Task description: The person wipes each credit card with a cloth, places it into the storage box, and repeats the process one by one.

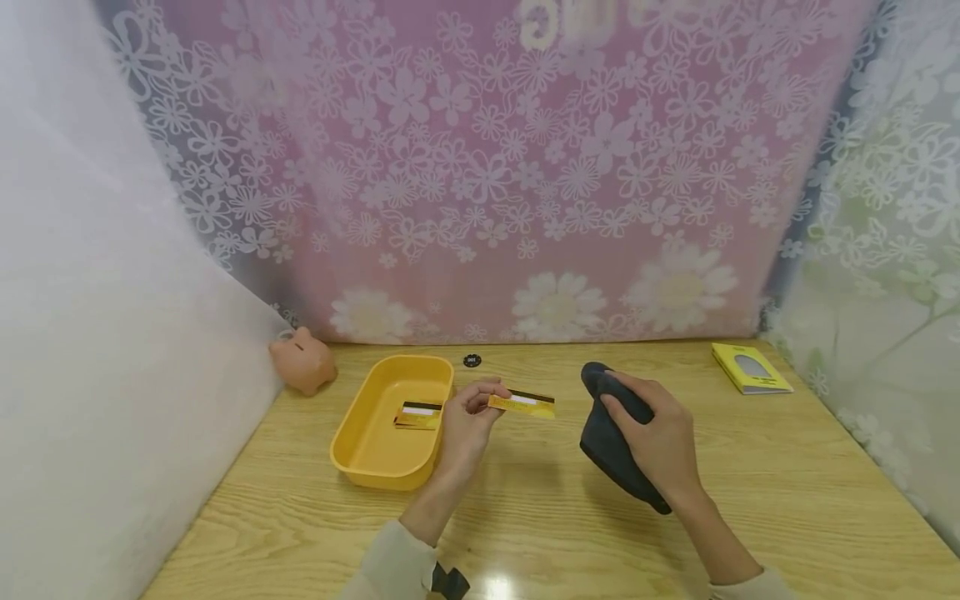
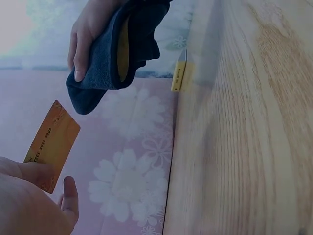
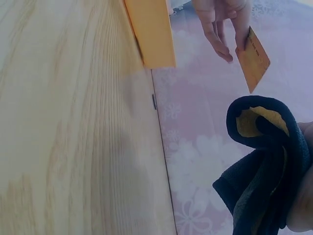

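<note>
My left hand (image 1: 467, 427) pinches a gold bank card (image 1: 534, 407) by one end, held up over the table just right of the yellow tub (image 1: 352, 417). Embossed digits show on the card (image 2: 57, 142) in the left wrist view. To the right, my right hand (image 1: 666, 433) grips a folded dark blue cloth (image 1: 611, 442). In the right wrist view the cloth (image 3: 264, 161) shows a yellow inner side. Card and cloth are apart. Inside the tub lie more gold cards (image 1: 417, 417), overlapping each other.
A pink piggy bank (image 1: 303, 363) stands left of the tub. Behind the left hand lies a black poker chip (image 1: 472, 361). At the back right is a yellow packet (image 1: 750, 369) with a grey oval. A floral curtain (image 1: 480, 208) hangs along the wooden table's (image 1: 285, 517) back edge.
</note>
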### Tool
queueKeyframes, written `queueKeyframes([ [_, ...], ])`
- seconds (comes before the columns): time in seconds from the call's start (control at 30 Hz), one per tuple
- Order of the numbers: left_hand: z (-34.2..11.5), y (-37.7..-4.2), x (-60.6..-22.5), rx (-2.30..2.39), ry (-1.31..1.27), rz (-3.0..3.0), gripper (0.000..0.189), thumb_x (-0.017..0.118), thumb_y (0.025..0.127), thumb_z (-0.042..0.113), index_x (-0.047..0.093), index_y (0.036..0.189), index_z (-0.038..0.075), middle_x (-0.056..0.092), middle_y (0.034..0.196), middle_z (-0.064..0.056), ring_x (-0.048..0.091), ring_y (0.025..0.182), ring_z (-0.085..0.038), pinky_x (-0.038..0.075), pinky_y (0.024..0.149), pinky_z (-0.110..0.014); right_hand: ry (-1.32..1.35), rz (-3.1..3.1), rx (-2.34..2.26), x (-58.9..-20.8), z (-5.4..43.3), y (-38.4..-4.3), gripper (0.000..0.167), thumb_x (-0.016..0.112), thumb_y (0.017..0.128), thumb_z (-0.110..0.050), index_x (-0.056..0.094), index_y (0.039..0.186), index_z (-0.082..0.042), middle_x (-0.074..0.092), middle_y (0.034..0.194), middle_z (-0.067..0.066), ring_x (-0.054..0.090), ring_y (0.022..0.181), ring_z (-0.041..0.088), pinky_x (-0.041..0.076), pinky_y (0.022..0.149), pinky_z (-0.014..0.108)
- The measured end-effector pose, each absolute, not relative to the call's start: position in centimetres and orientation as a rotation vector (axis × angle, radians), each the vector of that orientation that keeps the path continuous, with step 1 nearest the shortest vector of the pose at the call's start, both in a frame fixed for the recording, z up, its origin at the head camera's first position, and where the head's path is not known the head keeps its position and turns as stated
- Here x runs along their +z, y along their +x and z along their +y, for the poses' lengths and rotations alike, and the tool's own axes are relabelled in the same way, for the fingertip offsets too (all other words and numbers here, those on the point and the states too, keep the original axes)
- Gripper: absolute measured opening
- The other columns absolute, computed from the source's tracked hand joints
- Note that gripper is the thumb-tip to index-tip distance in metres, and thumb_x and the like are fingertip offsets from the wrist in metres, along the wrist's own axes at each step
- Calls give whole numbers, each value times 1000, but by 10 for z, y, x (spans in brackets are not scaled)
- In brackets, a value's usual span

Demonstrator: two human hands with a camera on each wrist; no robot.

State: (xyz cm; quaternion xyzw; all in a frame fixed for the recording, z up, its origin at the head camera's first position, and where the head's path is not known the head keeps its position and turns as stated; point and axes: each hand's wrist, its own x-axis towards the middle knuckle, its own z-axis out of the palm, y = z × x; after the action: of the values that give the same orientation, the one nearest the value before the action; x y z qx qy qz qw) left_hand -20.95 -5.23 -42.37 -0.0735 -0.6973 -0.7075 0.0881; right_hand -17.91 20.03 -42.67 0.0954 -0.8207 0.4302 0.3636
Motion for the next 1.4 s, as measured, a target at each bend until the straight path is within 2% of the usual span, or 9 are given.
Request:
queueKeyframes([
  [0.1, -53, -211, -426, -2162, -240, -2031, 16, 67, 95, -9, 77, 99, 2, 67, 118, -10, 67, 89, -21, 62, 84, -36, 245, -2118, 1115, -426, 199, -179, 38, 80, 93, -11, 76, 129, -17, 75, 116, 5, 63, 102, -4, 46, 83, 1],
  [0.23, -54, -210, -427, -2243, -327, -1965, 17, 65, 97, -8, 77, 107, 0, 70, 116, -14, 74, 87, -29, 64, 86, -40, 236, -2111, 1124, -423, 200, -179, 37, 80, 93, -11, 76, 129, -17, 75, 118, 4, 62, 103, -6, 46, 84, 1],
  [0.43, -58, -207, -425, -2266, -414, -1974, 35, 55, 100, -7, 71, 130, 2, 63, 138, -13, 72, 98, -40, 59, 99, -43, 238, -2104, 1115, -420, 200, -179, 37, 80, 93, -11, 76, 128, -16, 75, 118, 5, 64, 103, -2, 46, 84, 1],
  [0.53, -59, -206, -424, -2293, -453, -1973, 43, 52, 100, -3, 66, 139, 4, 58, 142, -14, 73, 99, -39, 52, 110, -48, 232, -2109, 1116, -419, 200, -178, 37, 81, 92, -11, 76, 128, -16, 75, 118, 5, 64, 102, -3, 46, 84, 1],
  [0.67, -59, -205, -422, -2299, -462, -1968, 41, 59, 102, 2, 65, 142, 10, 61, 128, -19, 76, 95, -29, 44, 117, -50, 228, -2108, 1123, -417, 199, -176, 37, 81, 92, -11, 76, 129, -18, 75, 117, 4, 62, 101, -6, 46, 84, 1],
  [0.8, -56, -207, -422, -2276, -441, -1973, 48, 65, 100, -2, 62, 145, 15, 58, 123, -17, 73, 90, -19, 54, 106, -47, 269, -2081, 1147, -413, 194, -173, 39, 81, 92, -9, 76, 129, -21, 75, 118, 2, 62, 102, -6, 47, 84, 2],
  [0.93, -52, -208, -423, -2256, -407, -1993, 55, 68, 97, -5, 60, 147, 19, 54, 128, -14, 69, 93, -20, 61, 94, -43, 370, -2046, 1173, -409, 185, -170, 43, 81, 90, -5, 75, 129, -21, 74, 119, 2, 64, 105, -1, 50, 85, 5],
  [1.17, -46, -207, -422, -2133, -393, -2094, 57, 75, 94, -2, 62, 145, 19, 60, 132, -17, 72, 99, -27, 63, 90, -34, 528, -2005, 1165, -406, 161, -166, 45, 83, 87, 0, 75, 129, -16, 74, 116, 2, 71, 99, 16, 54, 80, 8],
  [1.4, -38, -203, -419, -2127, -490, -2140, 61, 72, 94, -5, 61, 146, 25, 67, 131, -10, 72, 102, -24, 62, 86, -29, 601, -2071, 1176, -411, 136, -167, 44, 82, 89, -5, 75, 130, -20, 73, 119, -3, 70, 106, 19, 59, 86, 22],
])
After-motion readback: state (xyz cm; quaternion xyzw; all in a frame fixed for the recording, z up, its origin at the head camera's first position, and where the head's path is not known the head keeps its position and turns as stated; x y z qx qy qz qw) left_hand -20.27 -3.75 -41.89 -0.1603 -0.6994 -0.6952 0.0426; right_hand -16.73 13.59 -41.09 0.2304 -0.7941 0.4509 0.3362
